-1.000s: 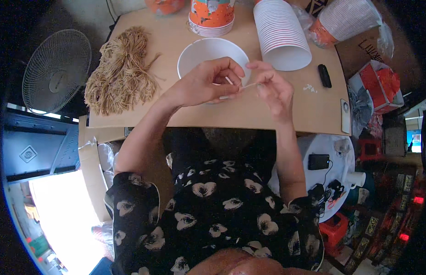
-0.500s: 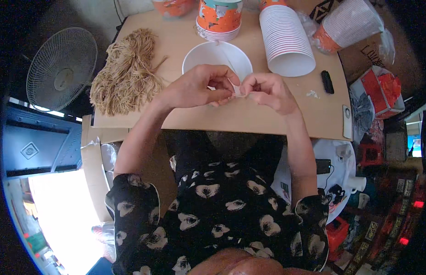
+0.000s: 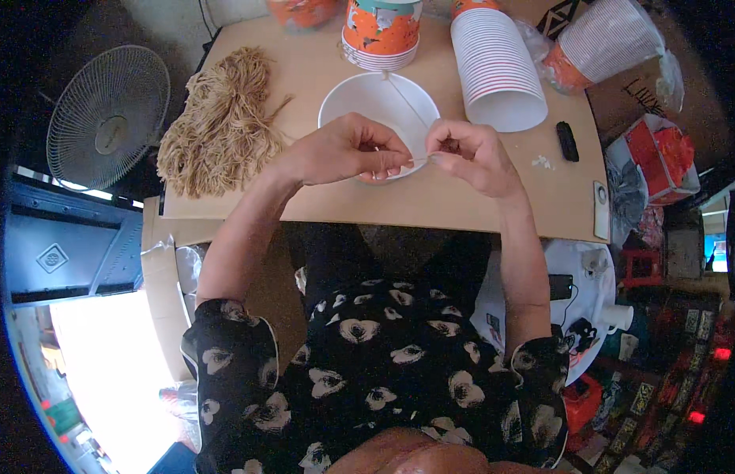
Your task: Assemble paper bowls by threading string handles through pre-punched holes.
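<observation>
Brown cardboard-covered table [image 3: 462, 205], both hands working a thin string.
Left hand [image 3: 344, 150] and right hand [image 3: 470, 154] pinch the string [image 3: 407, 99] taut over the white paper bowl [image 3: 367, 99]; beyond lie the twine bundle [image 3: 225, 126] and cup stacks [image 3: 494, 67], within reach.

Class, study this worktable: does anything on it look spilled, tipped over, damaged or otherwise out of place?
Mostly orderly. The tall stack of paper cups lies on its side rather than upright, open end toward the person. A few white scraps lie loose beside the small black object. The white bowl under both hands looks intact.
</observation>
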Tool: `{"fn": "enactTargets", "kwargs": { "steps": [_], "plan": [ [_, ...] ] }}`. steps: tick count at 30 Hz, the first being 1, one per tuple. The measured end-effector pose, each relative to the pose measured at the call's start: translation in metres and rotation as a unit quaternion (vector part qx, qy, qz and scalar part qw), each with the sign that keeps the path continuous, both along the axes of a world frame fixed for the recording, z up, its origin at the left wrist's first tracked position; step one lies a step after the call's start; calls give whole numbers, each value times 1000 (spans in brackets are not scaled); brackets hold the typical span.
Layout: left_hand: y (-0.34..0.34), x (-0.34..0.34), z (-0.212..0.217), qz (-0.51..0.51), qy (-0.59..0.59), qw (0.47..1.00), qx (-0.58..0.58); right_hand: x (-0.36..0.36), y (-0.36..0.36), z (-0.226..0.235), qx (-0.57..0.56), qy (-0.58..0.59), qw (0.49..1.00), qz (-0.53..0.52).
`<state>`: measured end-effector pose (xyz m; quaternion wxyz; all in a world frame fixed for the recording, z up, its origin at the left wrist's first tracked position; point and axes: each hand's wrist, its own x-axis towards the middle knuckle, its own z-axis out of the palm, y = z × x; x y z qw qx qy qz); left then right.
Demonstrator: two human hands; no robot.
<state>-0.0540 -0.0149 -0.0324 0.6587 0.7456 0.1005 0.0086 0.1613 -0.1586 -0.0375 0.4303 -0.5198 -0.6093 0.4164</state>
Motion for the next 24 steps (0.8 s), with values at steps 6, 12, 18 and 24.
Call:
{"fn": "enactTargets", "kwargs": {
  "steps": [6, 12, 18, 24],
  "plan": [
    [-4, 1, -3, 35, -35, 998, 30, 0, -3, -4, 21, 28, 999, -36],
    [-27, -7, -15, 165, -135, 953, 215, -16, 3, -6, -1, 84, 991, -103],
    [-47, -2, -25, 253, -217, 903, 272, -24, 5, -4, -35, 140, 985, -98],
    [-45, 0, -38, 273, -286, 827, 400, -30, 6, -5, -68, 166, 979, -100]
  ]
}}
